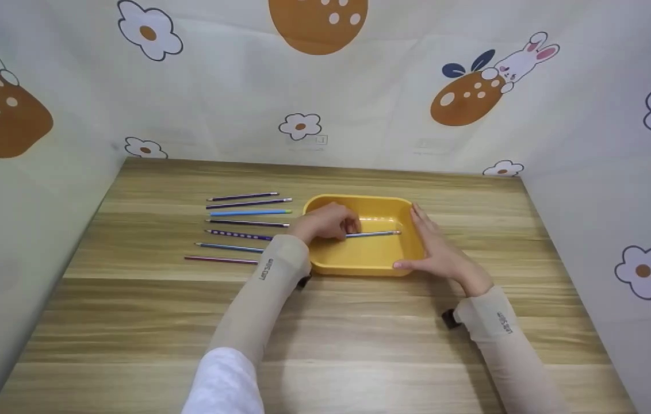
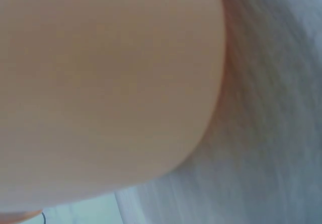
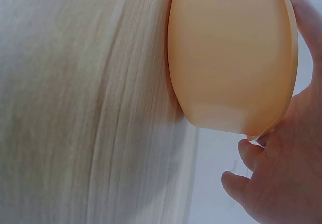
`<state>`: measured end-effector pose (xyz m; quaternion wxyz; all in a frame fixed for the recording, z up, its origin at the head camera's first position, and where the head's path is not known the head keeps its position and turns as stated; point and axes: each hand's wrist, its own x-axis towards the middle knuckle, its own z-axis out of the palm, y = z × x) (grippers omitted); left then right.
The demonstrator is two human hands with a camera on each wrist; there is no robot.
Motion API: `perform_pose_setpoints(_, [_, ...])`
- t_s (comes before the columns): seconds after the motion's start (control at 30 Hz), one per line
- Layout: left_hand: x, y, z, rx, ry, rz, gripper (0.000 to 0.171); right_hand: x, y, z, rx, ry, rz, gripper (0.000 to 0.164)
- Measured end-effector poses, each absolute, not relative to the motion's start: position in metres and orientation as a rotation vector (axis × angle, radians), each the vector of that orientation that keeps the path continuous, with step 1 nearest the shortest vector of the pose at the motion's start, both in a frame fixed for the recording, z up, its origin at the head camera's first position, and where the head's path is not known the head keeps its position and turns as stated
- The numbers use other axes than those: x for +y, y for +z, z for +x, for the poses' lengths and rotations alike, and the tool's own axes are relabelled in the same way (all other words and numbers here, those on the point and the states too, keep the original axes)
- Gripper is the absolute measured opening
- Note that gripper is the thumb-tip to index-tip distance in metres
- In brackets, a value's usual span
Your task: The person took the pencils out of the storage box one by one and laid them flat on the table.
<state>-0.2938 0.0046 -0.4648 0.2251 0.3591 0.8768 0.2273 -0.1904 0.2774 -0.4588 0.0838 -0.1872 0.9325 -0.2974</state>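
Note:
A yellow plastic box (image 1: 360, 268) stands on the table. My left hand (image 1: 328, 221) reaches over its left side, fingers curled, pinching a light blue pencil (image 1: 374, 234) that lies across the inside. That pencil's other end is hidden by the hand. In the left wrist view, a large blurred patch of skin hides the fingers. At the box's right end, my right hand (image 1: 443, 253) rests with fingers extended along the outside and the thumb at the near corner. The right wrist view shows this hand (image 3: 287, 168) beside the box wall (image 3: 231, 58).
Left of the box, several pencils lie in a rough column: dark ones (image 1: 245, 196), a bright blue one (image 1: 251, 213), a spotted purple one (image 1: 237, 234) and a reddish one (image 1: 219, 259). The left forearm crosses above the lower ones. A patterned cloth (image 1: 222, 109) walls the wooden table (image 1: 147, 322).

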Motion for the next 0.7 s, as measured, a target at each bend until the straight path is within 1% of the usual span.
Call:
perform_pose_setpoints(0.4, [0.003, -0.463, -0.292, 2.364, 0.773, 0.985, 0.026, 0.277, -0.459, -0.191, 2.788, -0.858, -0.533, 0.124])
perform_pose_setpoints(0.7, [-0.001, -0.452, -0.290, 2.280, 0.957, 0.912, 0.029, 0.278, -0.459, -0.190, 2.784, -0.857, -0.513, 0.126])
